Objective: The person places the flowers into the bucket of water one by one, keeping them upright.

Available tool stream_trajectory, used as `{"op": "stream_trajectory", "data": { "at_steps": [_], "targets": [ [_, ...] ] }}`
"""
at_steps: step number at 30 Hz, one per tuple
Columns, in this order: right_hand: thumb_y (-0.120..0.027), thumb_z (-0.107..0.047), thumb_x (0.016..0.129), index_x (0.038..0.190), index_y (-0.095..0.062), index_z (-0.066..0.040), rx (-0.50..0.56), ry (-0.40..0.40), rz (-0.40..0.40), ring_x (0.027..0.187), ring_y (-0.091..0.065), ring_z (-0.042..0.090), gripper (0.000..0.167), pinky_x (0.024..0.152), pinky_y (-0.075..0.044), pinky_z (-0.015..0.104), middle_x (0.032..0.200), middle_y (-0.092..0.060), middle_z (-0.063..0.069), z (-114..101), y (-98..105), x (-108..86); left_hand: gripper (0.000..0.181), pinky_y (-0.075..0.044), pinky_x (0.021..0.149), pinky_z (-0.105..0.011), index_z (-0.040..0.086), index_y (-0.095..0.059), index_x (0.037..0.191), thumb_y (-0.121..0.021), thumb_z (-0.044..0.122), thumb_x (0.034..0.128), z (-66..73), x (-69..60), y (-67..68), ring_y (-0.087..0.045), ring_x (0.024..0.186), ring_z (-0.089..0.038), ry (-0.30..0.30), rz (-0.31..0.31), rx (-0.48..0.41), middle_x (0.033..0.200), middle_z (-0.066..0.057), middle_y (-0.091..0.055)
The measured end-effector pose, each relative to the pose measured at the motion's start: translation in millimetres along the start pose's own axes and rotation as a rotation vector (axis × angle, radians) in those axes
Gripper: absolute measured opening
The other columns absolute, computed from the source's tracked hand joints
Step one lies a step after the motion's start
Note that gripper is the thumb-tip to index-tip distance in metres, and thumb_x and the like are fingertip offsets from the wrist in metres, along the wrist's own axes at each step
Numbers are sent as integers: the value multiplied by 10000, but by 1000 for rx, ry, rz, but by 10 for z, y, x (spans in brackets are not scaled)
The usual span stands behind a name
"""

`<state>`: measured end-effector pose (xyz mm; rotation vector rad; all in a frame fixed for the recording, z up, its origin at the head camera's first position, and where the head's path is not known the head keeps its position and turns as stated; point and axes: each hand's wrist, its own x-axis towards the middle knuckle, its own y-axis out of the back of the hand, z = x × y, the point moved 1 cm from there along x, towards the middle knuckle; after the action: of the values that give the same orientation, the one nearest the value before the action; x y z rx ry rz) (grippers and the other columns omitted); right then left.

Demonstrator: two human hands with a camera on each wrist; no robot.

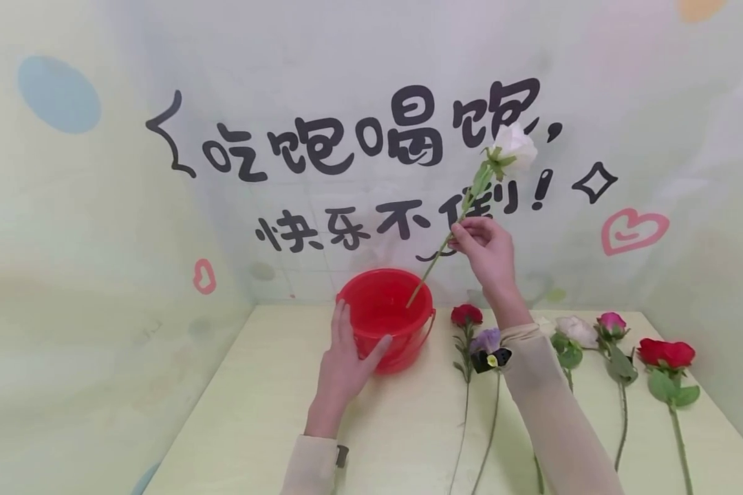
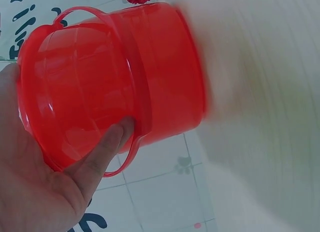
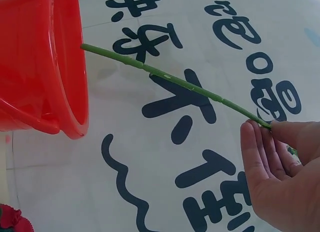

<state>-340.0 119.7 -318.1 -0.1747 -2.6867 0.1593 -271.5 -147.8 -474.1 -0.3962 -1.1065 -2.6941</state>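
Note:
A red bucket (image 1: 391,357) stands on the table, its handle hanging at the side. Spread against its near left side is my left hand (image 1: 342,364), with straight fingers along the left rim and the thumb (image 2: 107,144) touching the front wall. My right hand (image 1: 486,254) pinches the green stem (image 3: 175,81) of a white rose (image 1: 514,146) between thumb and fingertips. Tilted, the rose has its bloom up and to the right. The lower stem end is at the bucket's mouth, apart from the bottom.
Several flowers lie on the table (image 1: 254,412) to the right: a red one (image 1: 466,315), a purple one (image 1: 486,339), a pale one (image 1: 577,331), a pink rose (image 1: 611,324) and a red rose (image 1: 667,353). My right forearm covers part of them. A printed backdrop (image 1: 347,55) rises behind.

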Motion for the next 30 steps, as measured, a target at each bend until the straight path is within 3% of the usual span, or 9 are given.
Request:
{"op": "stream_trajectory", "data": {
  "at_steps": [8, 15, 21, 30],
  "targets": [
    [-715, -86, 1014, 1206, -635, 113, -69, -32, -23, 794, -728, 108, 287, 820, -620, 248, 1004, -695, 135, 152, -86, -23, 1186, -647, 823, -438, 268, -58, 1707, -819, 587, 855, 24, 8, 2, -680, 1115, -297, -7, -12, 34, 1615, -31, -394],
    [-719, -117, 1018, 1197, -665, 86, -159, -61, -73, 835, -747, 143, 277, 835, -617, 252, 1093, -712, 257, 370, -228, -100, 1186, -646, 830, -459, 253, -74, 1707, -832, 569, 851, 21, 22, -5, -643, 1204, -314, -34, -5, 27, 1629, -25, -364],
    [-704, -111, 1026, 1164, -680, 60, -249, -76, -114, 901, -766, 301, 221, 825, -623, 262, 1067, -726, 241, 555, -295, -184, 1183, -644, 839, -451, 255, -66, 1708, -814, 593, 856, 3, -5, -2, -646, 1202, -311, -22, -22, 33, 1632, -10, -357],
    [-725, -112, 1012, 1159, -692, 35, -299, -89, -175, 927, -762, 308, 211, 853, -633, 335, 1076, -738, 209, 665, -391, -293, 1177, -646, 832, -434, 253, -55, 1709, -795, 611, 867, -16, -13, 43, -668, 1146, -295, -28, -30, 40, 1631, -35, -371]
  ]
}}
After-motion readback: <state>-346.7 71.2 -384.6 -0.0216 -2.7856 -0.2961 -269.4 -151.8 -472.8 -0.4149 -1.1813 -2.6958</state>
